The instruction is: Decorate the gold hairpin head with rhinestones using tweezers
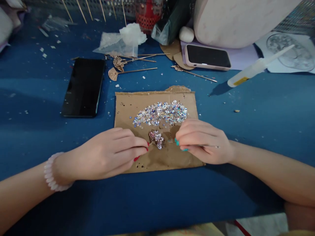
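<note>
On a piece of brown cardboard point(137, 164) lies a loose pile of glittering rhinestones point(162, 112). Just in front of the pile is a hairpin point(157, 139), its head crusted with pink and violet stones. My left hand point(105, 152) pinches the hairpin close to its head; the rest of the stem is hidden by the fingers. My right hand point(203, 141) is closed round thin metal tweezers point(201, 146), which point left. Their tips are a short way right of the hairpin's head, apart from it. Whether a stone sits in the tips is too small to tell.
Several metal hairpins point(135, 70) lie behind the cardboard. A dark tablet or phone point(83, 87) is at left, a pale-cased phone point(208, 56) at back right. A glue bottle point(246, 75) with a long nozzle stands at right. Plastic bags point(115, 44) lie at the back.
</note>
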The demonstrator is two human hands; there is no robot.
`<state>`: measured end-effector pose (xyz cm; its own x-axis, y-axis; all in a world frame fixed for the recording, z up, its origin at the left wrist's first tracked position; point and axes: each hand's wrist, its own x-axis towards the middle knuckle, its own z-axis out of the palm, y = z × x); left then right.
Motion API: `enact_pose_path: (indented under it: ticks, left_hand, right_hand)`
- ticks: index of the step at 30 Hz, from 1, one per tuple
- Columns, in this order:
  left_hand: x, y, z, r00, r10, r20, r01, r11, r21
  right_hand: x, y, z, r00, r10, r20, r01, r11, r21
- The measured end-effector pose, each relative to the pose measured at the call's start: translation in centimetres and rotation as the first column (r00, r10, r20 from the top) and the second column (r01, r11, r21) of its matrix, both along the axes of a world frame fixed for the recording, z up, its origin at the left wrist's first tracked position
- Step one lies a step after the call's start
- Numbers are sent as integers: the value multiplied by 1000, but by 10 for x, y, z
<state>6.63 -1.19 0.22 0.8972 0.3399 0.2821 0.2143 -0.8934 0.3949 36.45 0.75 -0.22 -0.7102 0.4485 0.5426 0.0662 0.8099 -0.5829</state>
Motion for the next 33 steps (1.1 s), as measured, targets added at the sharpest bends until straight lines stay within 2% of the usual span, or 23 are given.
enact_pose_path:
  ticks: [10,22,33]
  left_hand:
    - [0,0,-1,999,34,-10,-34,999,-31]
    - [2,-1,1,999,48,-18,-48,998,27]
    - [2,-2,0,998,58,-8,-57,996,71]
  right_hand:
    - [-1,0,4,1000,28,-2,-28,998,50]
    - [0,-1,2,1000,4,-5,-4,1000,-21]
    - [-2,-5,8,1000,-8,-4,7,987,-161]
